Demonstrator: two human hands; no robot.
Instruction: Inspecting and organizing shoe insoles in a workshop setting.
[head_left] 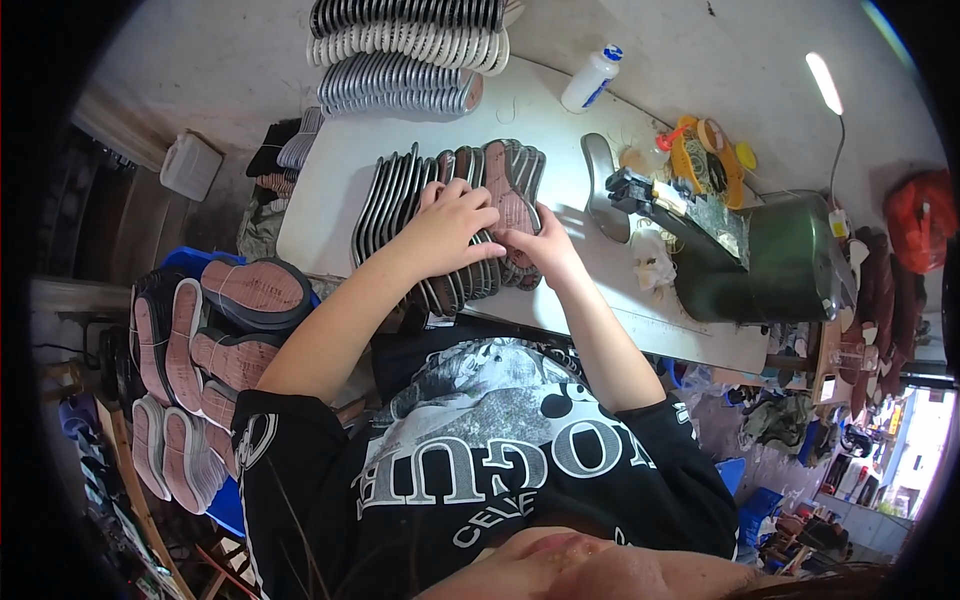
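Observation:
A row of dark-rimmed shoe soles [385, 210] stands packed on edge across the table before me. At its right end, one sole shows a pinkish-brown face [512, 205]. My left hand [455, 230] lies over the top of the row, its fingers bent around several soles and its thumb pointing right. From the right side, my right hand [543, 247] grips the end soles, with its thumb on the pinkish face and its other fingers mostly hidden behind. The two thumbs are close together.
A sewing machine [755, 255] stands right on the white table [330, 150], beside a lone grey sole [605, 190]. More sole rows [400, 85] and a white bottle [592, 80] are at the back. Bundled soles [255, 290] fill a blue bin [228, 508] at left.

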